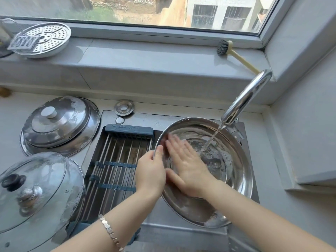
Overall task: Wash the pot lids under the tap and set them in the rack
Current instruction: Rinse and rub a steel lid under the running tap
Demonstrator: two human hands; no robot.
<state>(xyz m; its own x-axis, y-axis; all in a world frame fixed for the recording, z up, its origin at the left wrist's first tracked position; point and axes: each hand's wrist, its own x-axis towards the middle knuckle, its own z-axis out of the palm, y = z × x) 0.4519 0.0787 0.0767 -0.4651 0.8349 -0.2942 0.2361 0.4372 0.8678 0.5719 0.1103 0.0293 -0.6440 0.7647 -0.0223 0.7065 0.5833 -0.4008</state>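
Pinching steel lid (234, 179) rim at 9 o'clock, left hand (151, 171) grip clamped, right hand (189, 166) grip apart, flat inside.

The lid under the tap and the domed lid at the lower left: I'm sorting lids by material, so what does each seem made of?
The lid under the tap looks like polished stainless steel: silvery, opaque, with mirror-like reflections. The domed lid appears to be clear glass, since what lies beneath shows through it; its dark knob is probably plastic, though uncertain.
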